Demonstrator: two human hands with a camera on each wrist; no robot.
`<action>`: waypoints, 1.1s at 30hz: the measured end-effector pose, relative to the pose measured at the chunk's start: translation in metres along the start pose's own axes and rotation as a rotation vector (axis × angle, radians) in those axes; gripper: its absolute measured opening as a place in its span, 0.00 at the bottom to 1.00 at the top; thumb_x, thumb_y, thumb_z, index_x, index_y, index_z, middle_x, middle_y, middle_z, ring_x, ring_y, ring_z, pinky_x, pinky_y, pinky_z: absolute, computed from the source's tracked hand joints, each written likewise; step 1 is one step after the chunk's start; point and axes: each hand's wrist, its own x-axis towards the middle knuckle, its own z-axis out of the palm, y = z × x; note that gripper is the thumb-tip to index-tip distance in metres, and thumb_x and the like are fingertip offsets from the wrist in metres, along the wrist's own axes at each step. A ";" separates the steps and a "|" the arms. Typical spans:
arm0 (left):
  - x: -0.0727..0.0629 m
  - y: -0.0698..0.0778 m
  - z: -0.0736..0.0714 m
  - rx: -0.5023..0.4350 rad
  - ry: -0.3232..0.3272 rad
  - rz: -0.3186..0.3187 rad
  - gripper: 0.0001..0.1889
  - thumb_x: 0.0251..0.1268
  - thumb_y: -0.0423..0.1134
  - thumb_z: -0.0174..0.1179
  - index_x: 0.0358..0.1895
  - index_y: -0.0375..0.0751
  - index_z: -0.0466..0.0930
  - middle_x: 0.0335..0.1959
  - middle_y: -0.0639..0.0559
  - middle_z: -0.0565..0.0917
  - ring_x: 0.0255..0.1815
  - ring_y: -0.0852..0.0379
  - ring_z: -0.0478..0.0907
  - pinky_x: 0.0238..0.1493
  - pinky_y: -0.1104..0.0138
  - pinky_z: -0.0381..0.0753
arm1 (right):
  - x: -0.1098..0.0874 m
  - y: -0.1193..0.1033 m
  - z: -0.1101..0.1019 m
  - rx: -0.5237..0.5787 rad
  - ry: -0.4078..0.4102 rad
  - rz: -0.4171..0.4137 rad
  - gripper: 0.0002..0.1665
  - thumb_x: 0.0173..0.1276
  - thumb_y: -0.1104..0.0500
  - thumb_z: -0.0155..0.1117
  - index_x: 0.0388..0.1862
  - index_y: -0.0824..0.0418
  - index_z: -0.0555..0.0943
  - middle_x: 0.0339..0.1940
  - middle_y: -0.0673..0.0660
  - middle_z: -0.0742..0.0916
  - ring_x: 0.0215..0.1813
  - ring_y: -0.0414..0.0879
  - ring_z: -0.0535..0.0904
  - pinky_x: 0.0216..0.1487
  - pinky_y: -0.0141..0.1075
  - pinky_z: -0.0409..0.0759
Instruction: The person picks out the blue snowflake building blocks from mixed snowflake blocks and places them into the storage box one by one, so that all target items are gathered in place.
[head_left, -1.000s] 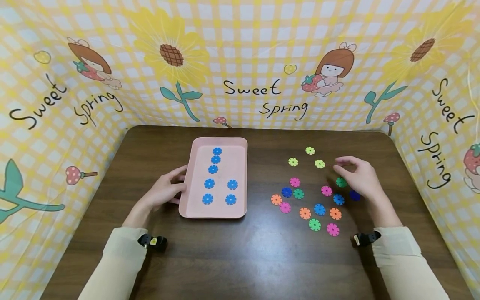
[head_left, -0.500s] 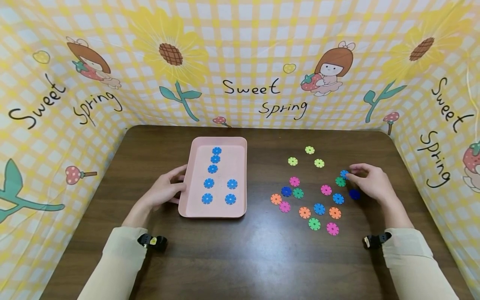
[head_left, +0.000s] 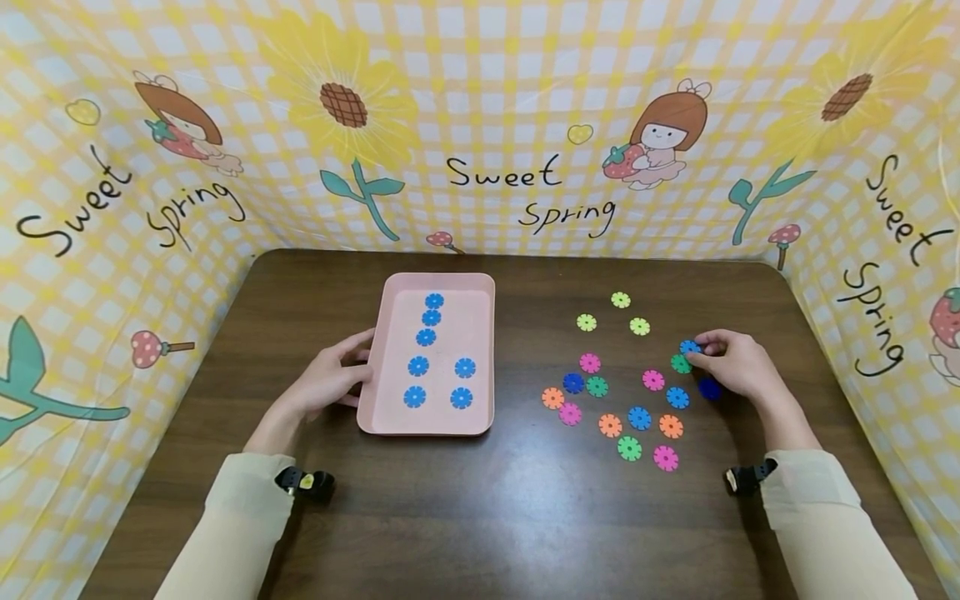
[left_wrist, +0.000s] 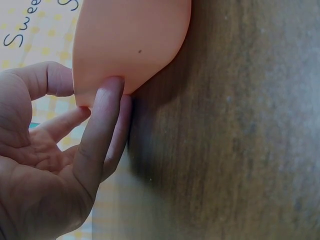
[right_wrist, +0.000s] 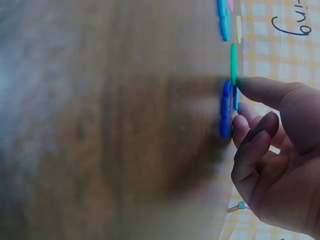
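A right hand [head_left: 731,362] pinched a notched, round blue plastic disc [head_left: 687,346], likely light and stiff, best held by its rim, at the worktop's [head_left: 450,517] right. The left hand [head_left: 322,382], fingers spread, touched a pink rectangular tray [head_left: 461,321].

Around the head view's centre, the brown wood-grain bench [head_left: 420,508] spread toward six o'clock, with a pale sheen on it. A yellow-and-white checked cloth [head_left: 487,104] rose behind, from nine o'clock through twelve to three. It bore one printed sunflower [head_left: 343,106] at eleven and a second sunflower [head_left: 847,98] at two, a cartoon figure [head_left: 180,117] hugging a strawberry at ten, and black "Sweet Spring" lettering [head_left: 567,215] near one.
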 end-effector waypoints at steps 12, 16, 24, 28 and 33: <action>0.002 0.000 0.001 -0.005 0.004 0.005 0.40 0.73 0.33 0.56 0.85 0.50 0.52 0.70 0.30 0.68 0.50 0.42 0.82 0.40 0.53 0.89 | 0.001 -0.001 -0.001 0.036 0.021 0.019 0.22 0.75 0.51 0.65 0.55 0.69 0.78 0.47 0.67 0.86 0.46 0.59 0.78 0.44 0.45 0.76; 0.002 0.000 0.001 -0.003 0.003 0.003 0.39 0.73 0.33 0.56 0.85 0.50 0.52 0.70 0.30 0.68 0.49 0.42 0.82 0.40 0.52 0.89 | 0.000 -0.003 -0.002 0.034 0.043 -0.012 0.18 0.76 0.52 0.63 0.53 0.66 0.79 0.46 0.67 0.87 0.45 0.59 0.79 0.43 0.45 0.75; 0.002 -0.001 0.001 0.000 0.007 0.012 0.39 0.73 0.33 0.56 0.85 0.50 0.53 0.70 0.30 0.68 0.51 0.41 0.81 0.39 0.52 0.89 | 0.001 -0.019 -0.001 0.048 0.088 -0.072 0.15 0.78 0.54 0.61 0.53 0.63 0.85 0.45 0.66 0.88 0.42 0.57 0.78 0.40 0.44 0.75; 0.002 -0.001 0.001 -0.006 0.003 0.014 0.39 0.73 0.33 0.56 0.85 0.50 0.53 0.70 0.30 0.68 0.49 0.42 0.82 0.39 0.52 0.89 | 0.003 -0.031 0.003 0.078 0.076 -0.098 0.15 0.78 0.55 0.61 0.54 0.63 0.85 0.47 0.65 0.88 0.43 0.57 0.79 0.39 0.42 0.77; 0.002 -0.003 0.000 -0.007 0.003 0.019 0.40 0.73 0.33 0.56 0.85 0.49 0.52 0.70 0.30 0.68 0.50 0.42 0.82 0.39 0.52 0.89 | 0.006 -0.049 0.013 0.113 0.042 -0.148 0.14 0.77 0.57 0.63 0.55 0.62 0.85 0.48 0.65 0.88 0.45 0.57 0.81 0.39 0.42 0.79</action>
